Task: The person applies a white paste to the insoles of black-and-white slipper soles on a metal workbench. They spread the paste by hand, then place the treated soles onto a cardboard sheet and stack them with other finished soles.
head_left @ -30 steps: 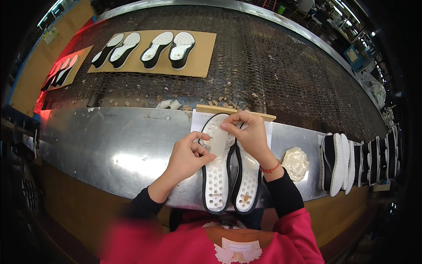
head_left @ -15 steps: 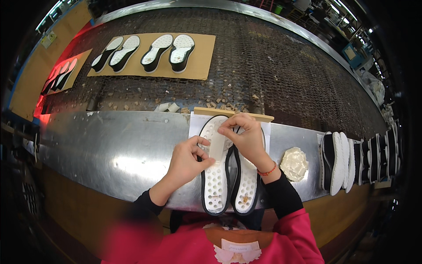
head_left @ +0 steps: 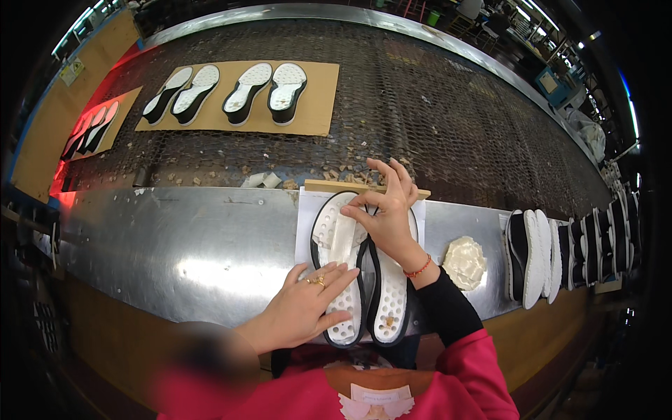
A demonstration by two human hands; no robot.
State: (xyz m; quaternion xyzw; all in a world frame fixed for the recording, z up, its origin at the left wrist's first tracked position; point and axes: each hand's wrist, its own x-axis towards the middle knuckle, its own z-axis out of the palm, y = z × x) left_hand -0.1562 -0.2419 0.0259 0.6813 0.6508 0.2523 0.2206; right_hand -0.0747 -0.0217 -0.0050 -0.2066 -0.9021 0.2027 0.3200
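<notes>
Two black-rimmed white shoe soles lie side by side before me, their inner faces dotted with round hollows: a left sole (head_left: 329, 217) and a right sole (head_left: 389, 297). Along the left sole runs a pale, translucent strip (head_left: 343, 241). Its upper end is pinched between thumb and forefinger of my right hand (head_left: 388, 217), whose other fingers stick up. My left hand (head_left: 304, 306) lies open with fingers stretched over the left sole, fingertips touching the strip's lower end. My right wrist and hand hide part of the right sole.
A wooden bar (head_left: 329, 186) and white paper lie at the soles' far ends. A creamy white round mass (head_left: 465, 263) sits on the metal bench (head_left: 175, 238), near a row of standing soles (head_left: 539, 255). Beyond, a mesh conveyor (head_left: 434, 119) carries soles on cardboard (head_left: 318, 105).
My left hand has gone from curled fingers near the strip to lying flat, lower on the sole. My right hand keeps its pinch while its other fingers have spread upward.
</notes>
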